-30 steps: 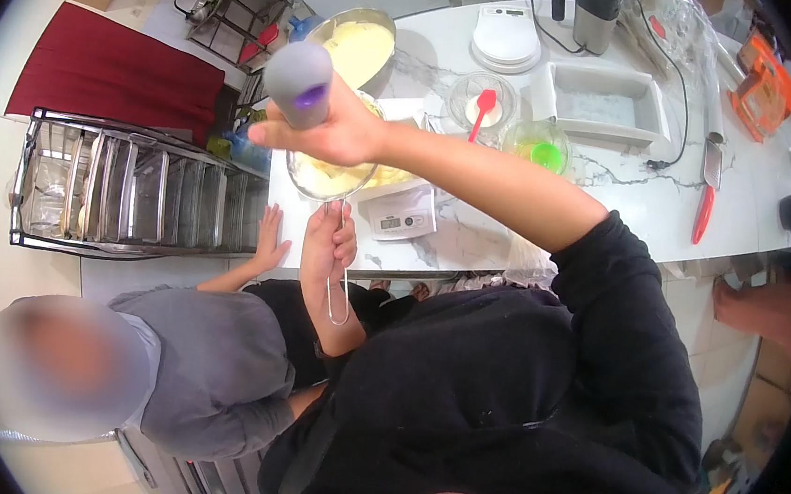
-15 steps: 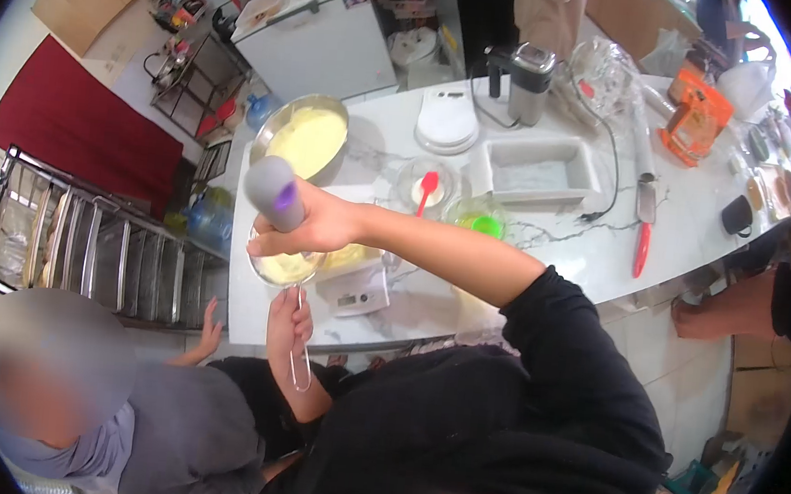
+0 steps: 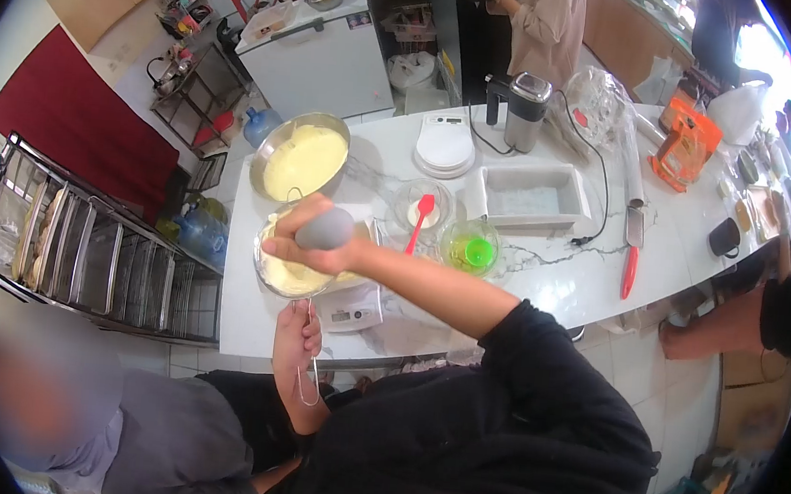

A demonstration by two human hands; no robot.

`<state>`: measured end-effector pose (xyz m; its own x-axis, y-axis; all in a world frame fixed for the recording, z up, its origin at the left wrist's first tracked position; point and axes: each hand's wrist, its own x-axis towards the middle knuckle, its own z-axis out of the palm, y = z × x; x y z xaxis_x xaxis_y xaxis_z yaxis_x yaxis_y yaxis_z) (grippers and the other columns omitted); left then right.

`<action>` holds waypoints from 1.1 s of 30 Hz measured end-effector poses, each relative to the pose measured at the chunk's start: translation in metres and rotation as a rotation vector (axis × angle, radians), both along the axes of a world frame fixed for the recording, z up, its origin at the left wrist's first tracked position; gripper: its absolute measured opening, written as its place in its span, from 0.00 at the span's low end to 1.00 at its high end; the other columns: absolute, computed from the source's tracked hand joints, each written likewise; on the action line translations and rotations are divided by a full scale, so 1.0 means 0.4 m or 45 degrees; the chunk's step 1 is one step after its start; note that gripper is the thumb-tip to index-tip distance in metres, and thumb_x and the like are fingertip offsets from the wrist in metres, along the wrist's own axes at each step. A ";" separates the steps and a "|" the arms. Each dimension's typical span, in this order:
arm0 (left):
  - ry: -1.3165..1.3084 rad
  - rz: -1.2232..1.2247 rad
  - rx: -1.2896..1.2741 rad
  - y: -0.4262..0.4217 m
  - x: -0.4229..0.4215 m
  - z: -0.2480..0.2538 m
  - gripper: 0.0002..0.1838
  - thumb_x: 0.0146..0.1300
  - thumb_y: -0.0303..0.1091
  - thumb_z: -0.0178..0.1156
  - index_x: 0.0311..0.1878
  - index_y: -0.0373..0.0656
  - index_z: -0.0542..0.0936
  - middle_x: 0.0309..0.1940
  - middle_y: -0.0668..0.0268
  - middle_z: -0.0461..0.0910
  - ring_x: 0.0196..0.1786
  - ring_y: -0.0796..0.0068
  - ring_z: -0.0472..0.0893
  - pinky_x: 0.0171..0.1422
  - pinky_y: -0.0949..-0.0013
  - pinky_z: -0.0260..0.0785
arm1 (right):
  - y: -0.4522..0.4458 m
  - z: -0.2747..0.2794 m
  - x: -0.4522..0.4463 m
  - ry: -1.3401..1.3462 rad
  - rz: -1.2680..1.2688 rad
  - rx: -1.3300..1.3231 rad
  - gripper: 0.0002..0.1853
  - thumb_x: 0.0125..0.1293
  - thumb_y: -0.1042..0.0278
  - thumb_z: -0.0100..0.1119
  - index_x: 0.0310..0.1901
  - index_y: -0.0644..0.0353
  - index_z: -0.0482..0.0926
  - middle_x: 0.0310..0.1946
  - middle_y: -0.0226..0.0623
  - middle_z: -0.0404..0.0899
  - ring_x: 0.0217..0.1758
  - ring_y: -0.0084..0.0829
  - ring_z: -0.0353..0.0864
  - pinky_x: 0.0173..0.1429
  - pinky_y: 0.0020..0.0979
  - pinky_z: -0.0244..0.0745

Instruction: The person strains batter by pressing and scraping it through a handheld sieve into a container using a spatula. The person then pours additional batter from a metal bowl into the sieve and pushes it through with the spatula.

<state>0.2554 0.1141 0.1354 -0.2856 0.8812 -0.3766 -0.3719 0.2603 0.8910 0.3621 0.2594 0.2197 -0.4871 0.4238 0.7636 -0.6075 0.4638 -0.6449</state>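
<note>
My left hand is closed around the wire handle of a strainer. Yellow batter fills the strainer, which hangs over the table's left end. My right hand grips a utensil with a thick grey handle; its working end is hidden by the hand and strainer. A thin wire loop shows beyond my fingers. Close by, a digital scale is partly covered by a container with yellow contents. Behind the strainer stands a large steel bowl of pale yellow batter.
A red spatula rests in a glass bowl. Beside it are a bowl with a green item, a white scale, a lined loaf pan and a hand mixer. A person in grey is at my left.
My right hand has shifted right and slightly down, and the grey handle now tilts the other way. The left hand keeps hold of the strainer. The camera view has shifted slightly.
</note>
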 end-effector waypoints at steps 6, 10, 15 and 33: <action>-0.004 0.044 -0.024 -0.022 -0.033 -0.006 0.13 0.64 0.43 0.43 0.29 0.46 0.65 0.11 0.76 0.56 0.09 0.87 0.56 0.10 0.82 0.49 | 0.003 0.021 0.042 -0.230 0.361 -0.183 0.22 0.53 0.65 0.58 0.10 0.61 0.60 0.07 0.28 0.55 0.11 0.20 0.53 0.17 0.28 0.49; -0.015 0.029 0.003 -0.020 -0.004 0.007 0.13 0.64 0.43 0.43 0.29 0.46 0.65 0.11 0.76 0.56 0.09 0.87 0.56 0.10 0.82 0.49 | 0.011 -0.005 -0.003 0.040 -0.083 0.162 0.22 0.53 0.64 0.59 0.10 0.62 0.60 0.07 0.32 0.53 0.10 0.22 0.55 0.17 0.29 0.51; 0.024 0.061 -0.044 0.004 -0.018 -0.003 0.12 0.64 0.42 0.44 0.29 0.45 0.65 0.11 0.76 0.57 0.09 0.87 0.56 0.10 0.82 0.48 | -0.022 -0.010 0.032 -0.052 0.247 0.219 0.22 0.53 0.67 0.57 0.09 0.62 0.58 0.07 0.36 0.51 0.11 0.33 0.52 0.17 0.29 0.49; 0.048 -0.009 -0.015 0.028 0.014 -0.018 0.13 0.63 0.44 0.44 0.29 0.45 0.65 0.11 0.75 0.57 0.11 0.85 0.58 0.12 0.80 0.51 | 0.004 -0.059 0.033 0.118 -0.199 0.142 0.21 0.51 0.71 0.57 0.09 0.61 0.58 0.07 0.36 0.53 0.11 0.33 0.50 0.18 0.30 0.49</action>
<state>0.2608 0.1253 0.1282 -0.2939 0.8788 -0.3759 -0.3363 0.2730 0.9013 0.3753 0.2608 0.1962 -0.3479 0.3992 0.8483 -0.5769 0.6221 -0.5294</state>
